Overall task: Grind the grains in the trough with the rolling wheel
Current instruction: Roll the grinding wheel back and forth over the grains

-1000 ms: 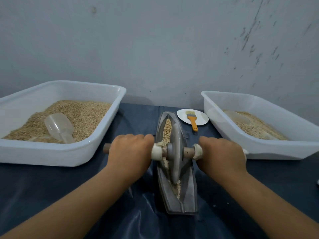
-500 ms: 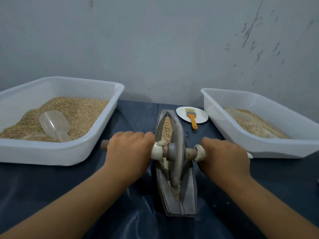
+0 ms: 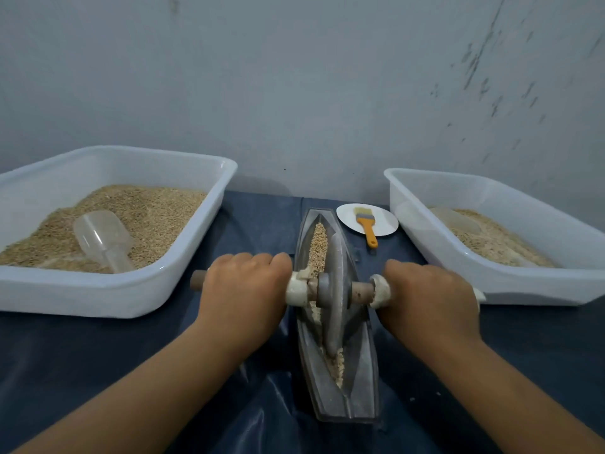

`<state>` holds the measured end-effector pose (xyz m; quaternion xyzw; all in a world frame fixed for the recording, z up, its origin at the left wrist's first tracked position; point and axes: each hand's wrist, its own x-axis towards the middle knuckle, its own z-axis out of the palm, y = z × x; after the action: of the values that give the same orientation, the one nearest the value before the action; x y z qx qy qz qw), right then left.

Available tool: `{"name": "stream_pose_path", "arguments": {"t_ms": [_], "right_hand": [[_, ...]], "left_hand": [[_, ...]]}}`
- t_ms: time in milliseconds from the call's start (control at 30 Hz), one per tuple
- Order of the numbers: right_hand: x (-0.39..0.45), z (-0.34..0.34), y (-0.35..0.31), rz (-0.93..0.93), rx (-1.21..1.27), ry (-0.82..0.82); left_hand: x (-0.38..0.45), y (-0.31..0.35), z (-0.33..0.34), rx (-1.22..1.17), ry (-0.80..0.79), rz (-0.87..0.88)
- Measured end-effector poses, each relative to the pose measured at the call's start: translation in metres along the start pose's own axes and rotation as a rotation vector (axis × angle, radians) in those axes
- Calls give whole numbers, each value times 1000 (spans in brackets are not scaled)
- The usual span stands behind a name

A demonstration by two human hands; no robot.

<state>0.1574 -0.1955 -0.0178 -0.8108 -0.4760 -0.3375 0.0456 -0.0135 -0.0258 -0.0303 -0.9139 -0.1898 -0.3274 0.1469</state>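
Note:
A grey boat-shaped trough (image 3: 360, 381) lies lengthwise on the dark blue cloth in front of me. Tan grains (image 3: 318, 245) fill its groove at the far end, and crushed grains (image 3: 339, 365) lie near the close end. The grey rolling wheel (image 3: 335, 290) stands upright in the groove about midway. A wooden axle with white collars runs through it. My left hand (image 3: 244, 290) grips the left handle of the axle, and my right hand (image 3: 429, 296) grips the right handle. Both fists hide most of the handles.
A white tub (image 3: 98, 299) of grain with a clear scoop (image 3: 101, 239) stands at the left. Another white tub (image 3: 537, 286) with ground grain stands at the right. Behind the trough, a white plate (image 3: 383, 221) carries an orange-handled brush (image 3: 368, 229). A grey wall rises close behind.
The wheel has rolled a little toward me along the trough, with both hands staying on the axle handles. More grain shows at the far end.

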Motion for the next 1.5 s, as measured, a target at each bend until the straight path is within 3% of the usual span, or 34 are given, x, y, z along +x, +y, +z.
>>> {"name": "stream_pose_path", "arguments": {"t_ms": [133,333,433,533,633,733,867,1033,1133,1267,1400,1500], "right_hand": [[26,16,4,7,-66,-129],[50,33,3,106,69,-209],[32,22,2,110,10,-176],[9,3,-1,13,-5,-32],[3,-2,-2,-25,15,31],[22,13,1,-15,-50,-111],[48,35,7,117,102,-286],[37,25,1,183,124,-289],[13,2,2,104,26,-288],[-22,-36,10,-35,27,-144],[-25,-29,22,66,-87,-363],[12,0,20,116,-5,-364]], "left_hand": [[16,-6,11,37,-67,-41],[47,-9,22,67,-187,-84],[35,-7,11,38,-129,-53],[12,-2,0,-8,-29,0],[-5,-1,0,-15,-41,-21],[9,-5,8,1,-83,-48],[46,-9,22,98,-197,-62],[55,-4,7,97,-251,-30],[28,-1,-9,39,-241,-32],[-6,-6,-33,-44,-84,91],[-2,-13,-22,-57,-83,96],[24,-18,3,12,-132,32]]}}
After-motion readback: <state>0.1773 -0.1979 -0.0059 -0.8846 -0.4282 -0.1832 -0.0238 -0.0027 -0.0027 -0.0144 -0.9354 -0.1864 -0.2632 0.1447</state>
